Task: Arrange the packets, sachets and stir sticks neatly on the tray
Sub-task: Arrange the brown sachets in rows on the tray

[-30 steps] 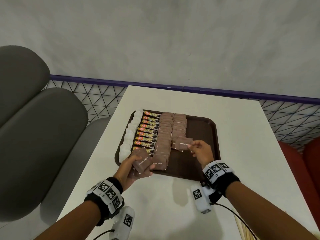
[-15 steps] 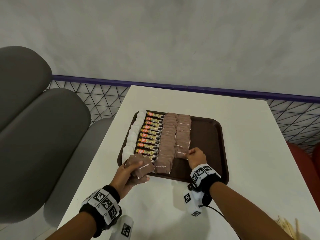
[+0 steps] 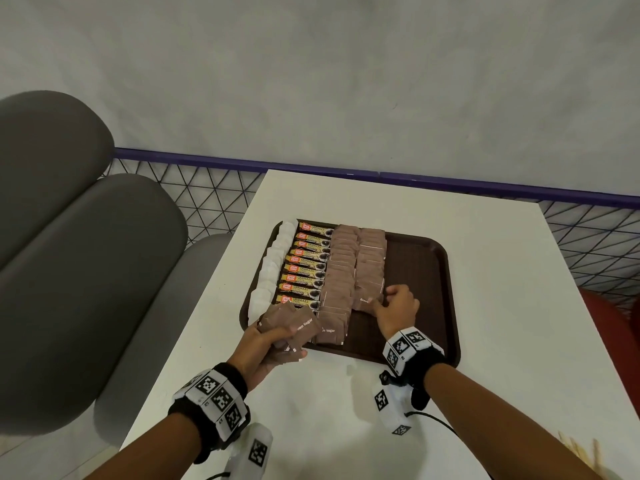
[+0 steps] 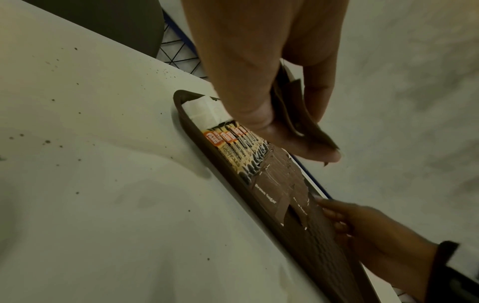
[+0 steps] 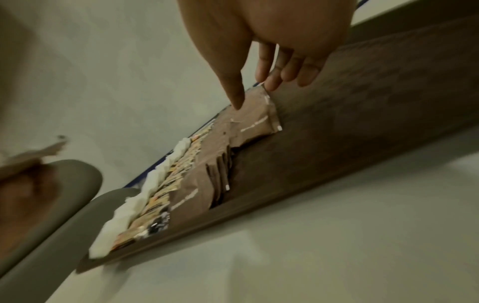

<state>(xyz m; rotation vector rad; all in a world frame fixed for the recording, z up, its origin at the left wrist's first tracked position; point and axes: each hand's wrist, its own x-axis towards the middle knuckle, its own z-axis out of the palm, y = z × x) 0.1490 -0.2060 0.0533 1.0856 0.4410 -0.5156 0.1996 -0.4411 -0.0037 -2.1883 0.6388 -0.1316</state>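
Left hand: grips spare brown sugar sachets. Right hand: fingertips pinching newest sachet. Best seated flush, overlapping its row evenly.

- A white table fills the middle of the head view; small dark specks lie on its top in the left wrist view.
- Grey padded chairs stand at the left of the table.
- A black wire mesh fence with a purple rail on top runs behind the table.
- A grey wall rises behind the fence.
- A red seat shows at the right edge.
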